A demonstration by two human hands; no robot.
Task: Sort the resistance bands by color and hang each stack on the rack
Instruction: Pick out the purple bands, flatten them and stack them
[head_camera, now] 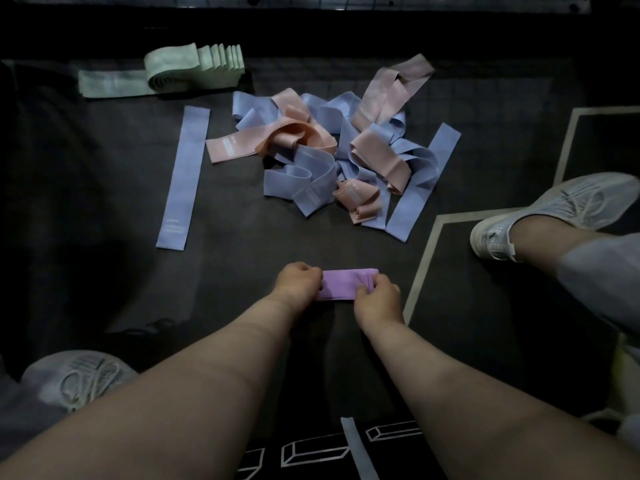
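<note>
Stack of flat purple fabric resistance bands, edges aligned, pinched between left hand and right hand.

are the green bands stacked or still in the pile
Stacked: the green bands lie together in one bundle, apart from the mixed pile.

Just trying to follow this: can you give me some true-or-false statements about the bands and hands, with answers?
1. The left hand and right hand both grip the purple stack. True.
2. The green bands are mixed into the pile. False: they sit apart, at the far left.
3. The pile holds blue and pink bands. True.
4. The purple stack rests on the pile. False: it is held apart from it, nearer the person.
</note>
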